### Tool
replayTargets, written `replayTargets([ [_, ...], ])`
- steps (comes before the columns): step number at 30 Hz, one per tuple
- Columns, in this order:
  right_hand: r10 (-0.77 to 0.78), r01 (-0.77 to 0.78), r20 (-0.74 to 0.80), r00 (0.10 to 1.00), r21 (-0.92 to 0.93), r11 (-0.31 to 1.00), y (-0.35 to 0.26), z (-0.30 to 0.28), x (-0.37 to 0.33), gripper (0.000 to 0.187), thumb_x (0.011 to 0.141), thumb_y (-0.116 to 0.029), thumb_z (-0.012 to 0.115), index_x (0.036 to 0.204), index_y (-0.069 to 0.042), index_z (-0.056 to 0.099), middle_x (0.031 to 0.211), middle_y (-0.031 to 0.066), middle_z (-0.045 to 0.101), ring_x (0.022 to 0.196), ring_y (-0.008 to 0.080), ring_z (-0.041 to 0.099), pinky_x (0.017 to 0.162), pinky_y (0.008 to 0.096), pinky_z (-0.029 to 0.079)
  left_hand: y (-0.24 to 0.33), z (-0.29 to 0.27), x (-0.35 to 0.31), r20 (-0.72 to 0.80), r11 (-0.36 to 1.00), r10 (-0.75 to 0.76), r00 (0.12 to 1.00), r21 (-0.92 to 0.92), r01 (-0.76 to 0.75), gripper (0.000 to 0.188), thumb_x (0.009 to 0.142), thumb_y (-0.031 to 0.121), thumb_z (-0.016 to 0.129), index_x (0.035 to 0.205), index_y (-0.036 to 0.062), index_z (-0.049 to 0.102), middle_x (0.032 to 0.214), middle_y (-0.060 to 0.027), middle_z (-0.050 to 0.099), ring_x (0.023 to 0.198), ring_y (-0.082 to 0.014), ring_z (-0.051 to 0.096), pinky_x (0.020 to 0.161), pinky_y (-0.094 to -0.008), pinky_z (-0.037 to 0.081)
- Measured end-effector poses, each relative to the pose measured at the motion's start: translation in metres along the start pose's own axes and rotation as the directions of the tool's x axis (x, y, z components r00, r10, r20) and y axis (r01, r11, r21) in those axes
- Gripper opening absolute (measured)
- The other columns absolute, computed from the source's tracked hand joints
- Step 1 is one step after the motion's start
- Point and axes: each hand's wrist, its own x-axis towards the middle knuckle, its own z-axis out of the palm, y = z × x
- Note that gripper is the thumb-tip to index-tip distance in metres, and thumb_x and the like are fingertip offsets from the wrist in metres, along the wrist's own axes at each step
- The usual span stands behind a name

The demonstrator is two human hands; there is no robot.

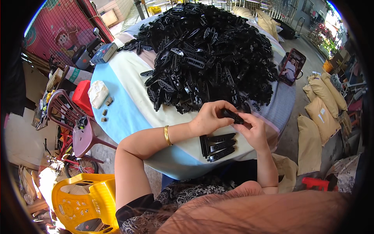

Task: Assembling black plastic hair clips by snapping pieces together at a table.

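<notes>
Above the near side of the round table, my left hand (pixel 213 118) and my right hand (pixel 252 129) meet around one small black plastic piece (pixel 233 116). Both hands pinch it, and their fingers partly cover it, so its exact kind cannot be made out. Just below my hands, several long, slim black plastic pieces (pixel 220 147) lie side by side on the cloth, with another set crosswise at their left ends. Beyond my hands rises a large heap of black plastic parts (pixel 206 58), some with shiny metal bits.
A striped cloth (pixel 124 113) covers the table. A phone (pixel 292 67) stands at its right edge; a white crumpled bag (pixel 97 94) and a blue box (pixel 104 53) sit left. A yellow chair (pixel 83 199) and purple chair (pixel 83 136) stand left, filled sacks (pixel 322 113) right.
</notes>
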Motion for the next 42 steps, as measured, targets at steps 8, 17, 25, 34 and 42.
replayTargets([
  [8,0.028,-0.028,-0.003,1.000,-0.079,0.997,0.002,-0.006,-0.011,0.027,0.073,-0.004,0.074,0.097,0.004,0.064,0.084,0.0081,0.067,0.077,0.0107,0.062,0.067,0.0232,0.050,-0.007,0.002,0.000,0.122,0.975,0.121,0.985,0.170,-0.141,0.029,0.075,0.000,0.068,0.102,-0.0016,0.060,0.091,-0.0097,0.065,0.085,-0.0138,0.064,0.077,-0.0256,0.052],
  [17,-0.264,0.052,-0.232,0.936,-0.651,0.757,0.020,-0.043,0.022,0.020,0.075,-0.010,0.068,0.094,-0.002,0.065,0.089,0.0084,0.062,0.081,0.0258,0.059,0.069,0.0338,0.048,-0.005,-0.005,0.005,0.426,0.839,0.011,0.905,0.488,-0.240,0.022,0.080,0.019,0.071,0.092,0.0017,0.063,0.089,-0.0098,0.062,0.083,-0.0231,0.060,0.074,-0.0316,0.049],
  [25,-0.278,0.050,-0.177,0.944,-0.757,0.651,0.023,-0.042,0.019,0.019,0.074,-0.009,0.067,0.092,-0.004,0.063,0.086,0.0093,0.062,0.082,0.0285,0.059,0.072,0.0374,0.048,0.005,0.012,0.040,0.526,-0.002,0.389,0.756,0.821,-0.571,0.035,0.071,0.008,0.059,0.106,0.0071,0.061,0.121,-0.0069,0.053,0.103,-0.0226,0.049,0.084,-0.0291,0.044],
  [34,-0.184,-0.015,-0.272,0.945,-0.594,0.804,0.023,-0.043,0.014,0.017,0.075,-0.004,0.067,0.090,-0.003,0.061,0.081,0.0128,0.064,0.069,0.0286,0.061,0.062,0.0362,0.049,-0.006,0.027,0.076,0.523,0.039,0.347,0.778,0.821,-0.570,0.033,0.070,0.014,0.064,0.102,0.0060,0.058,0.091,-0.0078,0.060,0.097,-0.0213,0.052,0.084,-0.0320,0.042],
  [42,-0.261,0.119,-0.413,0.873,-0.338,0.934,0.022,-0.045,0.008,0.011,0.077,0.003,0.064,0.087,0.000,0.064,0.081,0.0100,0.065,0.066,0.0176,0.061,0.059,0.0266,0.048,0.021,0.014,0.030,0.213,0.737,0.295,0.932,0.570,-0.363,0.037,0.070,0.003,0.072,0.105,0.0067,0.062,0.090,-0.0092,0.053,0.081,-0.0220,0.057,0.068,-0.0280,0.048],
])
